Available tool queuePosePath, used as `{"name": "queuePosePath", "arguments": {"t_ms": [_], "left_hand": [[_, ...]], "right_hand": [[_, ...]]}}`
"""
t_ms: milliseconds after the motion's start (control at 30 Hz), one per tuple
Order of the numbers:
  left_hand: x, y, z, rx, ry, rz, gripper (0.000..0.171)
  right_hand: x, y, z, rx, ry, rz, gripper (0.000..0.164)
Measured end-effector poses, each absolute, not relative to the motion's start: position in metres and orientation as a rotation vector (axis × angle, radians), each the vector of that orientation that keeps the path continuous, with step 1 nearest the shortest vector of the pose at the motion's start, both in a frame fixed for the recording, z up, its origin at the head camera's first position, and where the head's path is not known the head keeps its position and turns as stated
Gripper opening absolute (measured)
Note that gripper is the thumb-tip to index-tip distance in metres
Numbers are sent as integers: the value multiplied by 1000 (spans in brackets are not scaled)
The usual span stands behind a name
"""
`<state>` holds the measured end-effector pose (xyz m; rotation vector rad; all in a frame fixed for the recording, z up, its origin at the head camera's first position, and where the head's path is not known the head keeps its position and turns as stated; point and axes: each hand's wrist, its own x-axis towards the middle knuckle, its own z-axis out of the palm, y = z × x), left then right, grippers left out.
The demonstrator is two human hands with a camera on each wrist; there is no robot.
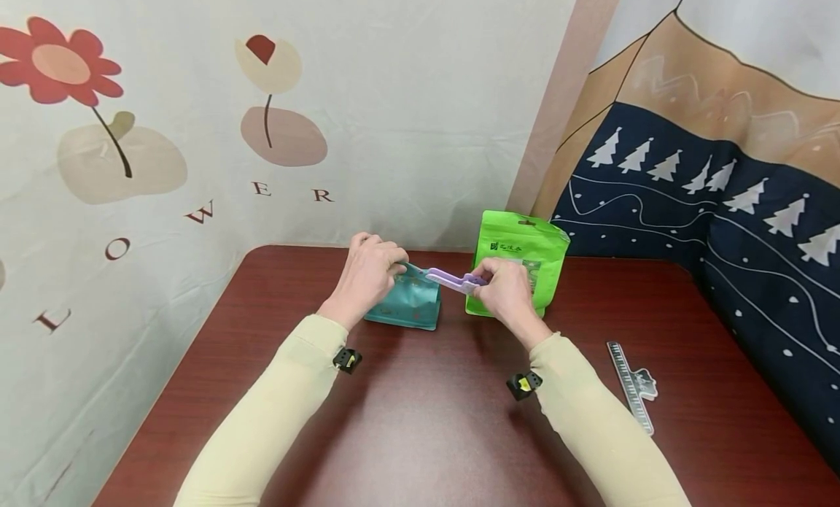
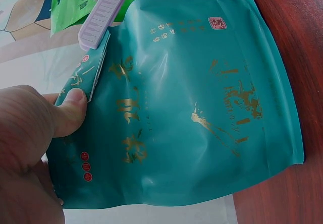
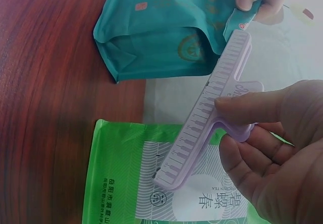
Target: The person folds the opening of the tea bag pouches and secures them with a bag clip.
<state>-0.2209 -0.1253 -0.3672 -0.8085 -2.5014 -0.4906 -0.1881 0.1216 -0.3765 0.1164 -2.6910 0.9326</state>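
A teal bag (image 2: 171, 98) with gold lettering stands on the table, its top edge folded over. My left hand (image 1: 370, 273) pinches that fold, the thumb (image 2: 73, 105) pressing on its near side. In my right hand (image 1: 508, 288) is a purple bag clip (image 3: 207, 113) with a piano-key pattern, gripped by its handles between thumb and fingers. The clip's far end meets the end of the folded edge, as the right wrist view shows. Behind the right hand stands a bright green tea bag (image 1: 518, 244), partly covered by that hand in the head view.
A second clip (image 1: 633, 386), clear with a piano-key strip, lies on the red-brown table (image 1: 420, 434) to the right of the right forearm. A pale printed curtain (image 1: 407, 113) hangs behind the table, and a navy tree-patterned cloth (image 1: 656, 193) borders the right side.
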Motion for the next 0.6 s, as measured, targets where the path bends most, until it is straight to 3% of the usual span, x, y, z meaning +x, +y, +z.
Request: {"name": "queuePosePath", "arguments": {"t_ms": [600], "left_hand": [[-221, -124, -368, -804, -2516, -456, 1]], "right_hand": [[-191, 115, -376, 107, -2715, 962, 11]]}}
